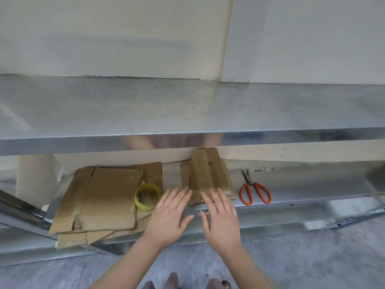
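Box [206,176] sits on the lower shelf [312,184], long axis running away from the person. Left hand [170,213] and right hand [220,217] are both flat with fingers spread, holding nothing. Their fingertips are at its near end, the right more squarely over it.

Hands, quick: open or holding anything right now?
Left hand: open, fingers straight, holding nothing, at the near edge of the cardboard bundle.
Right hand: open, fingers straight, holding nothing, at the same edge.
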### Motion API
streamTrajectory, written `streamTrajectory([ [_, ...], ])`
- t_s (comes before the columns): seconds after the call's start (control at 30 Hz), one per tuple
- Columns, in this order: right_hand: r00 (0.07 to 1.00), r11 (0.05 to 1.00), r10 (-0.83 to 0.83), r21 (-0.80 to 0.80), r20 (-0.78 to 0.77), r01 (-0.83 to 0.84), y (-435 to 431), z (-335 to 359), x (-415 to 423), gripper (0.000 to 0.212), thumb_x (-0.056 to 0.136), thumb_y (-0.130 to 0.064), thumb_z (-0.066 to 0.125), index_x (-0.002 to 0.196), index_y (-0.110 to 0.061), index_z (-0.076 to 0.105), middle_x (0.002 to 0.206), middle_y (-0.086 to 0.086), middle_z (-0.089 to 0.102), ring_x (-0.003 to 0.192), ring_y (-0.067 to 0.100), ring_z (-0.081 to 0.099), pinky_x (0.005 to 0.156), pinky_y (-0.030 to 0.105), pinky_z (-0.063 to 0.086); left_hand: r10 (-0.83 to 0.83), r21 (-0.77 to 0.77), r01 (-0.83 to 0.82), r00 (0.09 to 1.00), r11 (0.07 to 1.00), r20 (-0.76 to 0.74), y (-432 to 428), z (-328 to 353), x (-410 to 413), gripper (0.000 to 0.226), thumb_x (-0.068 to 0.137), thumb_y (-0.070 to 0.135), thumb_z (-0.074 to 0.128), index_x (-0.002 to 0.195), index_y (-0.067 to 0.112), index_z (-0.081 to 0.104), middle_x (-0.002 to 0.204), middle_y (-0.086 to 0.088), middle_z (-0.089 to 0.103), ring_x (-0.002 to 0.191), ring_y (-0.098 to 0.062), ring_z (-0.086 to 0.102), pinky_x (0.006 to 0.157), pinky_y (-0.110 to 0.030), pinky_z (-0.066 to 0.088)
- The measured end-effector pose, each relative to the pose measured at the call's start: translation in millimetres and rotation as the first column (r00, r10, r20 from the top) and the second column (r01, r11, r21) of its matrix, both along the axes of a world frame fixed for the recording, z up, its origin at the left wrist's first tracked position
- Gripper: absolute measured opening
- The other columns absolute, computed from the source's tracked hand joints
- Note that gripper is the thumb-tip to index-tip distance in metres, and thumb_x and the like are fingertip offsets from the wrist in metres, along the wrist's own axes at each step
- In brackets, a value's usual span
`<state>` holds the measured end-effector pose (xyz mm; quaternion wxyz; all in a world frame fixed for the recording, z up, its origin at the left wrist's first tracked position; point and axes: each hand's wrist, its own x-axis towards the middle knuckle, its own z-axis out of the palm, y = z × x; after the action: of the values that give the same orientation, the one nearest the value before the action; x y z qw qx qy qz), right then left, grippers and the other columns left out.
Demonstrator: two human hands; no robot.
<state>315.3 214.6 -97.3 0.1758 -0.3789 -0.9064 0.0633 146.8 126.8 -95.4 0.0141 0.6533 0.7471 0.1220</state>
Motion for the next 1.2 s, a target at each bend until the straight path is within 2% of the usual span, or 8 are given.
streamTrajectory([
  [0.17, 0.992, 0.989, -0.125, -0.079, 0.02, 0.126, 36, -2, 47, 0.046, 0.093, -0.029, 0.061, 0.137, -0.02, 0.055, 0.143, 0.004, 0.052, 0.137, 0.025, 0.043, 0.111, 0.043, 0.036, -0.004, 0.011, 0.004, 0.999, 1.0, 0.037, 22, 0, 57, 0.061, 0.098, 0.052, 0.033, 0.148, 0.017, 0.036, 0.152, 0.003, 0.038, 0.143, -0.014, 0.029, 0.121, -0.035, 0.013],
  [0.37, 0.997, 0.957, -0.063, -0.279, 0.05, 0.074, 69, -5, 55, 0.048, 0.1, -0.033, 0.046, 0.146, -0.024, 0.042, 0.147, -0.002, 0.046, 0.138, 0.017, 0.038, 0.116, 0.034, 0.029, 0.276, -0.031, -0.276, 0.934, 0.961, 0.225, 43, -16, 77, 0.06, 0.101, 0.048, 0.026, 0.153, 0.019, 0.02, 0.158, 0.004, 0.023, 0.146, -0.01, 0.019, 0.115, -0.021, 0.001],
  [0.57, 1.0, 0.893, -0.02, -0.451, -0.015, 0.011, 87, -12, 42, 0.047, 0.098, -0.027, 0.05, 0.145, -0.023, 0.044, 0.141, -0.001, 0.053, 0.129, 0.017, 0.048, 0.107, 0.025, 0.035, 0.429, -0.154, -0.407, 0.769, 0.9, 0.474, 58, -27, 80, 0.061, 0.101, 0.046, 0.034, 0.154, 0.022, 0.017, 0.158, 0.004, 0.026, 0.141, -0.014, 0.032, 0.112, -0.026, 0.027],
  [0.7, 0.995, 0.814, -0.023, -0.58, -0.094, -0.036, 93, -21, 44, 0.051, 0.095, -0.018, 0.056, 0.144, -0.026, 0.045, 0.141, -0.005, 0.053, 0.129, 0.013, 0.05, 0.101, 0.013, 0.033, 0.486, -0.231, -0.443, 0.637, 0.866, 0.598, 66, -31, 84, 0.063, 0.099, 0.047, 0.039, 0.154, 0.025, 0.017, 0.156, 0.005, 0.03, 0.137, -0.013, 0.038, 0.107, -0.026, 0.033],
  [0.9, 0.987, 0.781, -0.057, -0.622, -0.15, -0.05, 112, -23, 45, 0.045, 0.087, -0.031, 0.068, 0.13, -0.029, 0.057, 0.123, -0.01, 0.065, 0.112, 0.009, 0.06, 0.091, 0.016, 0.043, 0.538, -0.249, -0.504, 0.582, 0.827, 0.61, 79, -25, 67, 0.055, 0.091, 0.054, 0.053, 0.134, 0.02, 0.044, 0.126, 0.002, 0.06, 0.113, -0.016, 0.058, 0.091, -0.028, 0.046],
  [0.97, 0.985, 0.784, -0.078, -0.62, -0.155, -0.036, 117, -21, 41, 0.041, 0.084, -0.04, 0.071, 0.121, -0.027, 0.061, 0.11, -0.01, 0.069, 0.101, 0.006, 0.063, 0.084, 0.017, 0.047, 0.571, -0.277, -0.519, 0.579, 0.809, 0.582, 88, -20, 59, 0.053, 0.087, 0.059, 0.055, 0.122, 0.02, 0.05, 0.108, 0.004, 0.061, 0.097, -0.015, 0.06, 0.08, -0.026, 0.046],
  [1.07, 0.981, 0.793, -0.108, -0.609, -0.16, -0.011, 122, -21, 36, 0.034, 0.083, -0.042, 0.071, 0.112, -0.026, 0.063, 0.095, -0.009, 0.069, 0.087, 0.006, 0.065, 0.075, 0.021, 0.051, 0.586, -0.289, -0.525, 0.584, 0.8, 0.562, 97, -20, 49, 0.039, 0.089, 0.049, 0.06, 0.109, 0.017, 0.052, 0.091, 0.002, 0.063, 0.085, -0.017, 0.062, 0.073, -0.03, 0.05],
  [1.2, 0.978, 0.8, -0.131, -0.6, -0.161, 0.008, 124, -25, 30, 0.023, 0.088, -0.026, 0.068, 0.11, -0.024, 0.062, 0.094, -0.007, 0.072, 0.09, 0.011, 0.068, 0.074, 0.021, 0.051, 0.555, -0.223, -0.568, 0.519, 0.792, 0.65, 96, -24, 39, 0.043, 0.083, 0.039, 0.073, 0.116, 0.019, 0.052, 0.105, 0.001, 0.061, 0.097, -0.017, 0.058, 0.085, -0.032, 0.048],
])
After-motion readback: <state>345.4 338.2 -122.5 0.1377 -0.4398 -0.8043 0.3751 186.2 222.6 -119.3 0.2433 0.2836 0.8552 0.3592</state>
